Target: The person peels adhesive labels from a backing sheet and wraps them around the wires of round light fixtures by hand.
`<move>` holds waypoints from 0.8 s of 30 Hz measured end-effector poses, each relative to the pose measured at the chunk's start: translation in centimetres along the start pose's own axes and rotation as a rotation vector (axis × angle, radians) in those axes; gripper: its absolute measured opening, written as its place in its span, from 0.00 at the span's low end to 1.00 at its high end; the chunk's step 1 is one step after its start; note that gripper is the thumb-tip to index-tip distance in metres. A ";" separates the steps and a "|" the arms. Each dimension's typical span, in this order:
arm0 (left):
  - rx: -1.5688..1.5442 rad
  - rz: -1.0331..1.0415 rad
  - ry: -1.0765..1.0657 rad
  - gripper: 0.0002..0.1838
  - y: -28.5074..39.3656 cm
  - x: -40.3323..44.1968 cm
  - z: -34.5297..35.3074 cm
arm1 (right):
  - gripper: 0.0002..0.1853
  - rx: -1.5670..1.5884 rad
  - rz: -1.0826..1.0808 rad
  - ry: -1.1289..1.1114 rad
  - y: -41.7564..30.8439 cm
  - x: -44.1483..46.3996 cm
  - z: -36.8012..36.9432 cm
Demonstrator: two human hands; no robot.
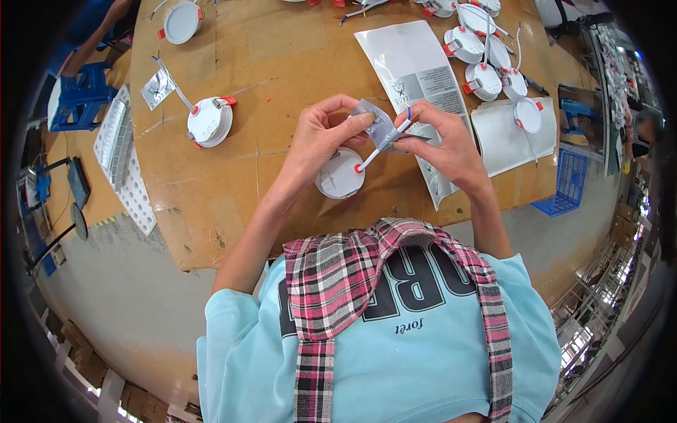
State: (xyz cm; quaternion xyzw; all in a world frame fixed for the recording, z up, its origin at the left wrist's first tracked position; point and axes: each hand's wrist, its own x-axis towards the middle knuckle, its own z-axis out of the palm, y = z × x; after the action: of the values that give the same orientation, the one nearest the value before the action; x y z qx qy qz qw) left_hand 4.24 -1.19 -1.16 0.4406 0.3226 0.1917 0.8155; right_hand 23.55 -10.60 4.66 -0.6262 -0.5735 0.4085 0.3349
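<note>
My left hand (333, 130) pinches a silvery printed label (373, 124) between thumb and fingers. The label's right side is against the white cable (375, 154) of a round white lamp (340, 174). My right hand (439, 141) holds the upper part of that cable with thumb and forefinger, near its blue wire end. The lamp lies on the table just below my left hand, and its cable rises from a red grommet. Beneath and beside my right hand is a long sheet of labels (423, 74).
Another lamp (210, 122) with a label on its cable lies to the left on the brown table (268, 70). Several lamps (486, 81) are piled at the right, beside a white sheet (493, 141). At the upper left, a person's arm (88, 53) shows near blue stools (84, 95).
</note>
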 end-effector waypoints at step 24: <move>0.820 0.564 0.195 0.07 -2.6 -4.4 0.8 | 0.13 -0.202 -0.220 0.373 -1.8 -0.2 1.4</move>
State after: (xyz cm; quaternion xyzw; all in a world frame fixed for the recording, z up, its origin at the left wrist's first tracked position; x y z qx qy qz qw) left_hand 1.74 -5.70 -1.48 0.7745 0.3146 0.3023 0.4580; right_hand 21.52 -10.65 5.67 -0.6550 -0.6044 0.1875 0.4130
